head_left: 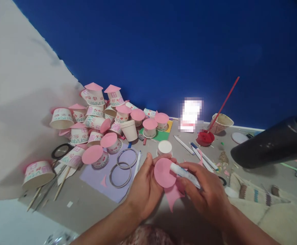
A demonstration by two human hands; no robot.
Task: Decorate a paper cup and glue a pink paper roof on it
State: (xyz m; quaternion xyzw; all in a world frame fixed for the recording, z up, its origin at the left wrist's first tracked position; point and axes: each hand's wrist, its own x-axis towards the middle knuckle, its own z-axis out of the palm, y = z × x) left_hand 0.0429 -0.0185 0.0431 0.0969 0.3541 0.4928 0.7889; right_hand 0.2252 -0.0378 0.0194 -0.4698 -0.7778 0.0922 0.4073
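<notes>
My left hand (145, 192) holds a round pink paper disc (163, 173) from below and the side, its thumb pointing up. Pinched in my right hand (205, 187) is a white glue stick (186, 174), its tip at the disc's right edge. A pointed pink paper scrap (172, 200) shows under the disc; whether a hand holds it, I cannot tell. Just beyond my fingers stands a small white paper cup (165, 148), bottom up.
Decorated paper cups with pink cone roofs (93, 95) pile up at the left. Two tape rings (120, 175) lie on purple paper (97, 180). Markers (184, 145), a red paint bowl (204, 139), a black cylinder (265, 143) and beige cloth (278, 211) occupy the right side.
</notes>
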